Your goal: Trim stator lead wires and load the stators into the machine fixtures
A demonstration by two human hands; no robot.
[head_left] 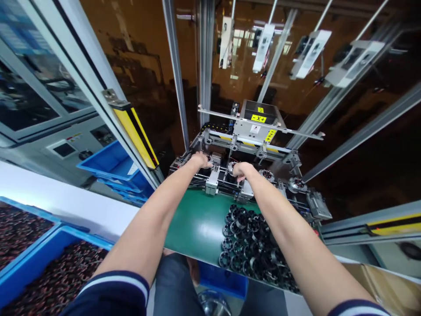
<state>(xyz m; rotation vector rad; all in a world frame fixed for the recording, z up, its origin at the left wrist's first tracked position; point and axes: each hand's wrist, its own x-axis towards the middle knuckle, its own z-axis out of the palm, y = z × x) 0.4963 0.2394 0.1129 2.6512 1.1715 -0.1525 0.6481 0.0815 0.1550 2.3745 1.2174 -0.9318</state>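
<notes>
- One long fixture (212, 181): here each round part (230, 167) should probably be seated flat, without tilt.
- One green table (194, 226): its dark rings (248, 239) overlap, too many for counting.
- Four white blocks (264, 47) hang above.
- Two hands at the fixture: left hand (200, 160), right hand (243, 170) by one round part; whether either grasps or is released, one cannot tell.
- Two more round parts (297, 184) sit farther right.

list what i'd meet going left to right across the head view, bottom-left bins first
Blue bins of small parts → yellow strip → left hand → right hand → round part → second round part → cardboard
</notes>
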